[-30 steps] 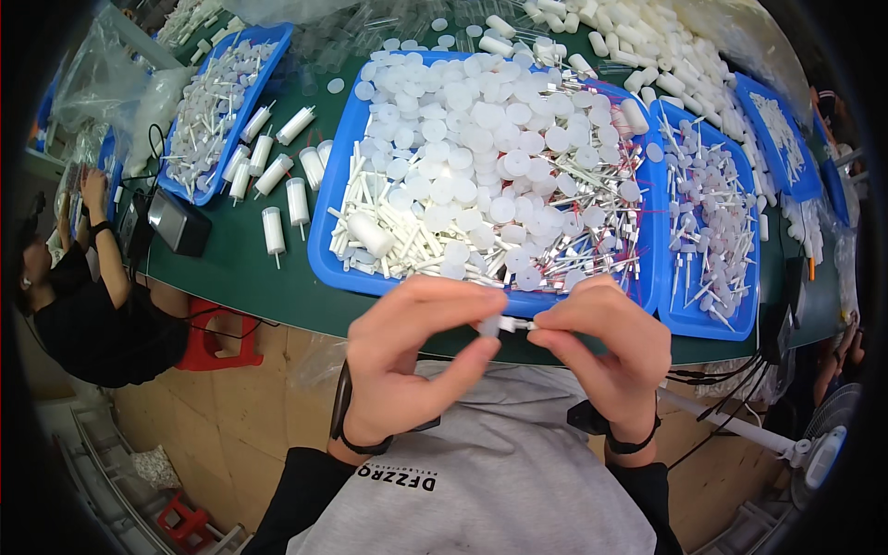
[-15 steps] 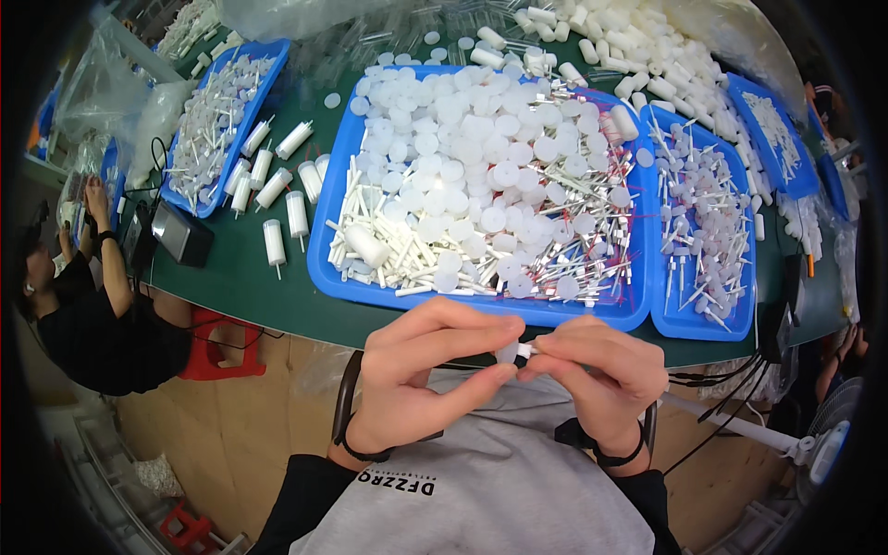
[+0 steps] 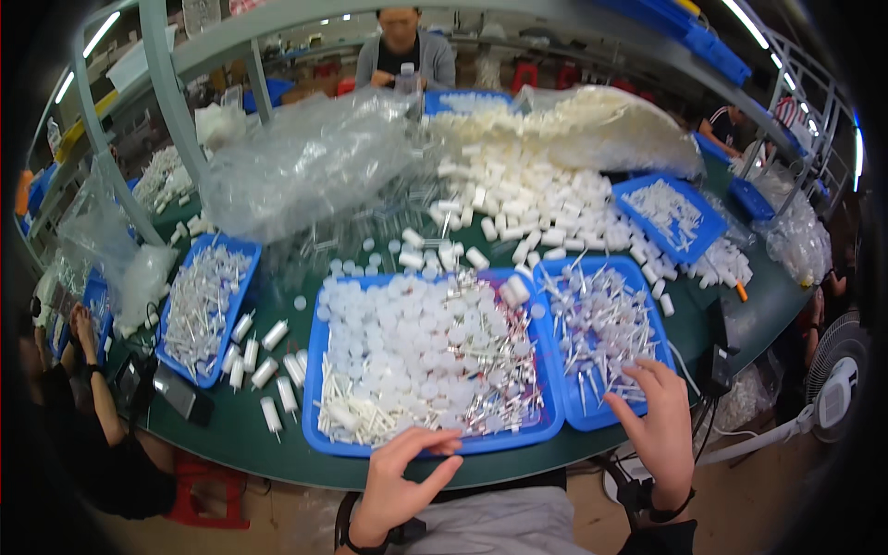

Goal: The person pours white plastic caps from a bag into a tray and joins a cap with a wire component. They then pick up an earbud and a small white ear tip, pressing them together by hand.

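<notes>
My left hand (image 3: 404, 483) is at the front rim of a large blue tray (image 3: 552, 433), its thumb and curled fingers apart with nothing visible between them. Translucent white discs (image 3: 416, 338) are heaped in that tray, with thin white sticks (image 3: 361, 407) at its near left and metal-ended pieces with red bits (image 3: 504, 398) on its right. Over the near right corner of a smaller blue tray (image 3: 580, 418), my right hand (image 3: 659, 424) is open, thumb and fingers spread. Sticks fitted with discs (image 3: 606, 314) fill this smaller tray.
White cylinders (image 3: 546, 199) are piled behind the trays, beside clear plastic bags (image 3: 314, 166). Several rods with white cylinders (image 3: 264, 373) lie left of the large tray, near another blue tray (image 3: 236, 324). A fan (image 3: 837, 379) stands at right; people sit around the table.
My hands have separated from pinching a disc and a white stick piece together. The right hand has moved to the smaller tray and opened. The view has tilted up.
</notes>
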`<state>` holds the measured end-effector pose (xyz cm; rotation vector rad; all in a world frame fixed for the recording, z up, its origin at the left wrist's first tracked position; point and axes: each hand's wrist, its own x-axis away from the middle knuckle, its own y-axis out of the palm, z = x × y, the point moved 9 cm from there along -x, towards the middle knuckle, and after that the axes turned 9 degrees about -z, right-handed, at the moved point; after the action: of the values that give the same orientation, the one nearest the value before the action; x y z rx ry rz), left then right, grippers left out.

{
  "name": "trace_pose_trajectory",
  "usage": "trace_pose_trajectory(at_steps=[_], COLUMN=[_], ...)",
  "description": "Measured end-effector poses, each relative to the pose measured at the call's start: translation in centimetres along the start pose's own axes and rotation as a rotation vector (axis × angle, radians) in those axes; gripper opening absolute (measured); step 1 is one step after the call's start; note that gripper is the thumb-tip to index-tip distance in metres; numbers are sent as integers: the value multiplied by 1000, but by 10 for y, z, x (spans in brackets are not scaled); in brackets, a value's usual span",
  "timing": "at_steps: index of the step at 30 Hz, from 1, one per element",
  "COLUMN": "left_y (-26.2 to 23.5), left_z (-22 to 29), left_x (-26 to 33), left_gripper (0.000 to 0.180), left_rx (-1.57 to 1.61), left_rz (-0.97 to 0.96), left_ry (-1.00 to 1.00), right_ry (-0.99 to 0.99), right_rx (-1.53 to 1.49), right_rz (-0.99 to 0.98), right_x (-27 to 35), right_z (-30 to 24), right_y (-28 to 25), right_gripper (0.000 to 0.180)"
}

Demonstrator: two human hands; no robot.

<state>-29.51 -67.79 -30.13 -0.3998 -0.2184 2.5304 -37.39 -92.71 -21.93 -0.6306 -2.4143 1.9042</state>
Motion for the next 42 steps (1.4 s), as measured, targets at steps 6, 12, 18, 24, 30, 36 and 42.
trace_pose_trajectory(at_steps=[6, 12, 18, 24, 30, 36, 42], left_y=[-19, -36, -48, -37, -48, -34, -20], left_z=[18, 30, 44, 77, 93, 61, 69], left_x=[11, 14, 20, 29, 28, 22, 5], left_gripper=[12, 9, 7, 11, 9, 38, 66], left_rx=[24, -6, 25, -55, 38, 447, 534], left_rz=[19, 96, 129, -70, -39, 38, 91], left_ry=[-98, 0, 113, 518, 531, 354, 403], right_ry=[-478, -705, -1006, -797, -1215, -1341, -1059], right_rx=[122, 128, 167, 362, -104, -128, -578], right_rz=[-195, 190, 560, 403, 431, 386, -149], right_x=[-73, -236, -346, -418, -356, -140, 6], right_z=[-74, -147, -249, -271, -273, -235, -175], right_y=[-32, -78, -122, -115, -149, -118, -33], right_gripper=[25, 29, 44, 54, 32, 34, 38])
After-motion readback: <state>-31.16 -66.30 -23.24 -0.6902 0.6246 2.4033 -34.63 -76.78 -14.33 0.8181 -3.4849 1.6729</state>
